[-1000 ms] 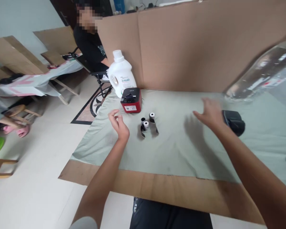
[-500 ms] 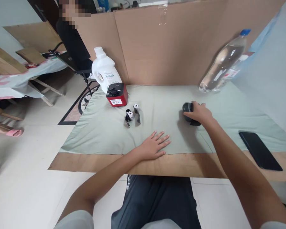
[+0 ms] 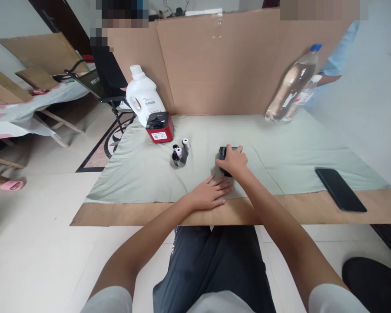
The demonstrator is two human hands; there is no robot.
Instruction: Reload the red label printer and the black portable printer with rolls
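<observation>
Fingers of right hand (image 3: pixel 233 161) round black device (image 3: pixel 224 154), left hand (image 3: pixel 211 194) flat, spread beside cloth's near edge (image 3: pixel 143 202)

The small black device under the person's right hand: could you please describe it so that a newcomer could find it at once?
Start from the grey-green cloth spread before the cardboard wall. Near the cloth's middle, the right hand grips a small black device, just beyond the flat left hand. Unlike the red-and-black box and the little paper rolls to its left, it is all black and the only thing held.
</observation>
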